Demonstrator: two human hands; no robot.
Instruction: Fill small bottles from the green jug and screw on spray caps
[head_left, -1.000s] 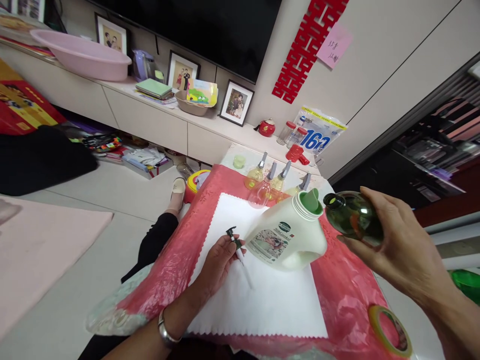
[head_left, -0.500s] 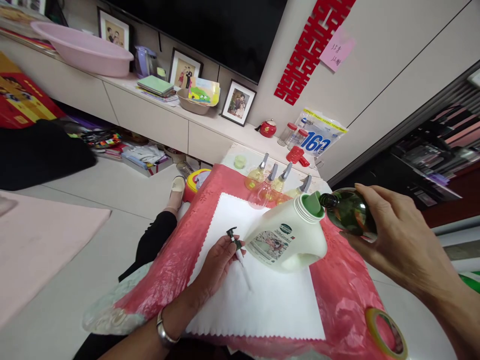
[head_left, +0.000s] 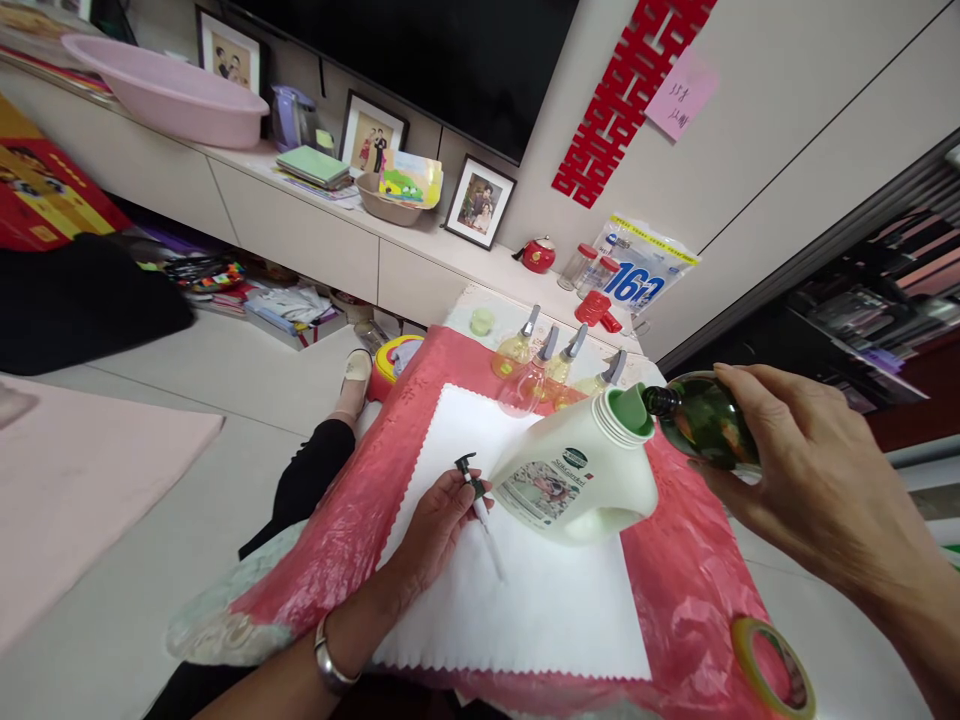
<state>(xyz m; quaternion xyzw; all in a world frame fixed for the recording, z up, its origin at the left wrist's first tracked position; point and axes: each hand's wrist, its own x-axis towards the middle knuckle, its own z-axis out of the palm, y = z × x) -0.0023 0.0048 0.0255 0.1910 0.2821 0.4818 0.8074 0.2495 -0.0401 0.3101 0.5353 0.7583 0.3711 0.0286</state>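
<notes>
Right, you've got both hands busy over the low table. Your right hand (head_left: 817, 480) grips a dark green bottle (head_left: 709, 415) around its body, fingers curled over it, and the bottle is tipped onto its side, neck pointing left. Its black mouth sits right up at the green spout (head_left: 630, 408) of the big white jug (head_left: 577, 475); whether they touch, you can't tell from this view. That jug stands uncapped on a white sheet (head_left: 465, 625), handle on its right side, label facing you.

Over on the left, your left hand (head_left: 439, 525) has a dark pump top (head_left: 472, 478) pinched between thumb and fingers, its thin tube slanting down to the near right over the sheet. Those fingertips are just beside the jug's lower left side.

Beyond the jug, 4 clear bottles (head_left: 519, 352) with grey tops stand together, and a small pale green cup (head_left: 481, 321) is to their far left. Under the sheet you've got a shiny red cover (head_left: 694, 585), with a roll of tape (head_left: 772, 665) lying at its near right corner.
</notes>
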